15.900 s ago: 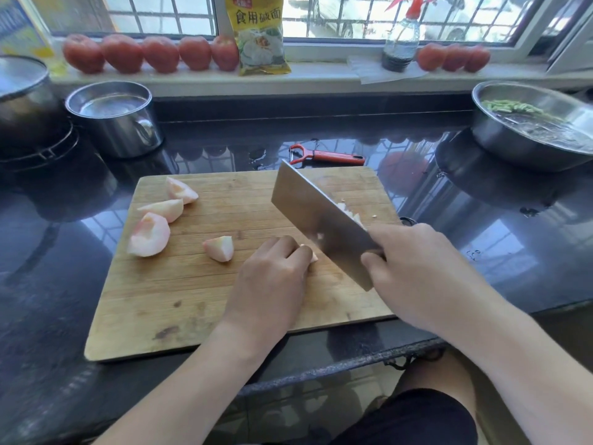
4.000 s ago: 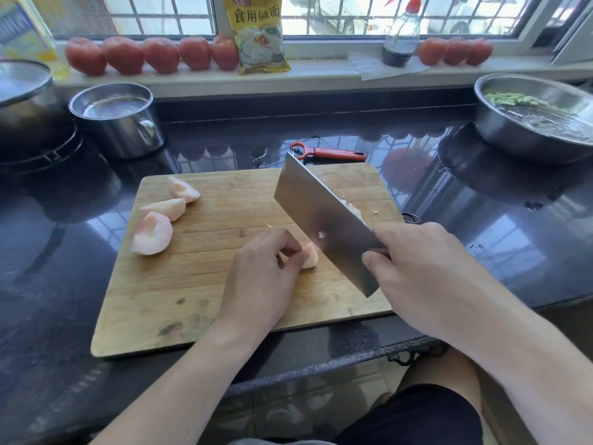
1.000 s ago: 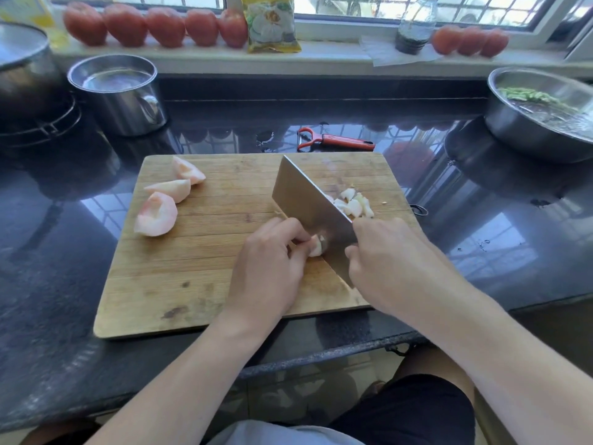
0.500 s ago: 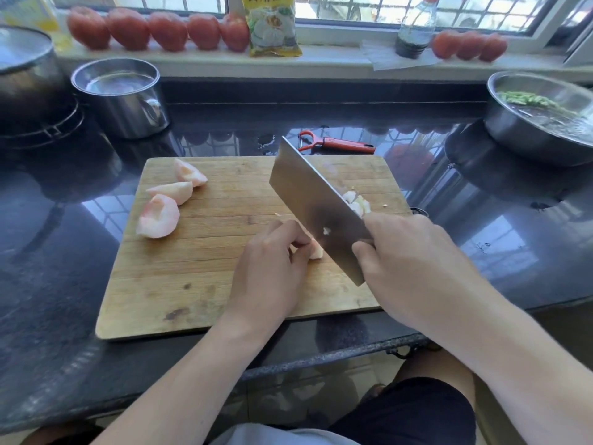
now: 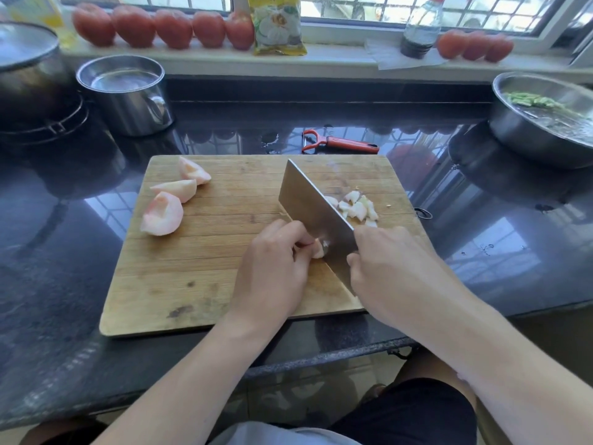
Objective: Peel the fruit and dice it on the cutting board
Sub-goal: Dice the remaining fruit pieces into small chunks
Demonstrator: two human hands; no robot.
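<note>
A wooden cutting board [image 5: 179, 277] lies on the dark counter. My left hand [image 5: 272, 271] pinches a small peeled fruit piece [image 5: 318, 250] against the board with curled fingers. My right hand [image 5: 394, 268] grips the handle of a cleaver [image 5: 313, 213], whose blade is down on the board right beside that piece. Behind the blade sits a small pile of diced fruit [image 5: 357, 207]. Three larger peeled pinkish wedges [image 5: 163, 213] lie at the board's far left.
A red peeler [image 5: 340, 144] lies just behind the board. A steel pot [image 5: 126, 91] stands at the back left, a steel bowl with greens in water [image 5: 545, 117] at the right. Tomatoes [image 5: 167, 27], a yellow packet and a bottle line the windowsill.
The cleaver has come down from its raised position half a second ago onto the board beside the held piece. My left hand stays on the piece.
</note>
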